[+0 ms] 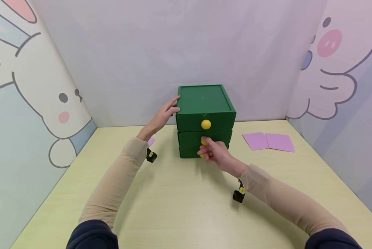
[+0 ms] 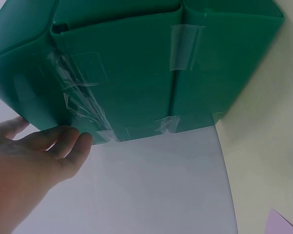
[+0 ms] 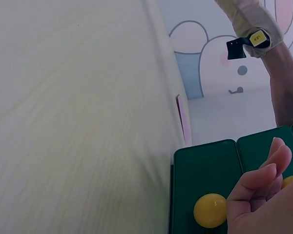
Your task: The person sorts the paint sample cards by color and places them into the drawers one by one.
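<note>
A green cabinet of three stacked drawers (image 1: 204,100) stands at the back of the table, each drawer front with a round yellow knob. My left hand (image 1: 161,118) lies against its upper left side, fingers fairly straight; in the left wrist view they touch the green wall (image 2: 132,78), which has clear tape over its seams. With thumb and curled fingers, my right hand (image 1: 219,154) pinches the middle knob (image 1: 203,141), mostly covered by them. Above it the top knob (image 1: 206,124) is in plain sight. The bottom knob (image 3: 210,210) sits beside my fingers in the right wrist view.
Two pink-purple square cards (image 1: 268,141) lie side by side on the table right of the cabinet. Another pink card (image 1: 151,141) shows partly behind my left wrist. A pale wall (image 1: 136,69) rises behind the table, with cartoon-printed panels at both sides.
</note>
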The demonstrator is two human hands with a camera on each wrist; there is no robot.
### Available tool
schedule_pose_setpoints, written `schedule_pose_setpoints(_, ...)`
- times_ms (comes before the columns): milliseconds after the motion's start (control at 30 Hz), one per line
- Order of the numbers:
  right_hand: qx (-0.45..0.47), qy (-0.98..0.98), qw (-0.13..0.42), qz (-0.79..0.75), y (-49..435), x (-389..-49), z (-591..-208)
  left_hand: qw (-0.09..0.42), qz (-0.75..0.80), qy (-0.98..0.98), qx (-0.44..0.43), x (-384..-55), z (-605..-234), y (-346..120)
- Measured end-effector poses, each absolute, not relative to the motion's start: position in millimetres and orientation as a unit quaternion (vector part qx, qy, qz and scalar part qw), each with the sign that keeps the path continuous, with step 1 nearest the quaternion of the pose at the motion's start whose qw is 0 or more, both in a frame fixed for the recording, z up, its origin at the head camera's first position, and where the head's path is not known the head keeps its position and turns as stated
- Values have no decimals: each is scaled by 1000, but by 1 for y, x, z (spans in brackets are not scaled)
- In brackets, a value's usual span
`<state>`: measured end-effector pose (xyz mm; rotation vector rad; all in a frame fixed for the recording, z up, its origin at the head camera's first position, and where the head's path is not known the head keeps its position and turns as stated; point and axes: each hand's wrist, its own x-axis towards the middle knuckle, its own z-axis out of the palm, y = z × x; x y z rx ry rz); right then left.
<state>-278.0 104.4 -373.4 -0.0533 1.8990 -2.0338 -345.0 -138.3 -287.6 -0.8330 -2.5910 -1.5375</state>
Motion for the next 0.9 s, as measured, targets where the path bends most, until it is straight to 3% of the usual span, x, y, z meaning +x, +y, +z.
schedule_pose_setpoints(233,-32,674,184,-715,106,-284,-373,-4,-492,-829,-266,-319,-264,-132)
schedule_pose_setpoints(467,-73,697,218,-679,116,-281,-381,-4,-493,-830,-260,-318,-263,-132)
schedule_pose_setpoints(900,-9,695,272,-665,115,-282,-414,-6,-499,-826,-262,-318,-265,-130)
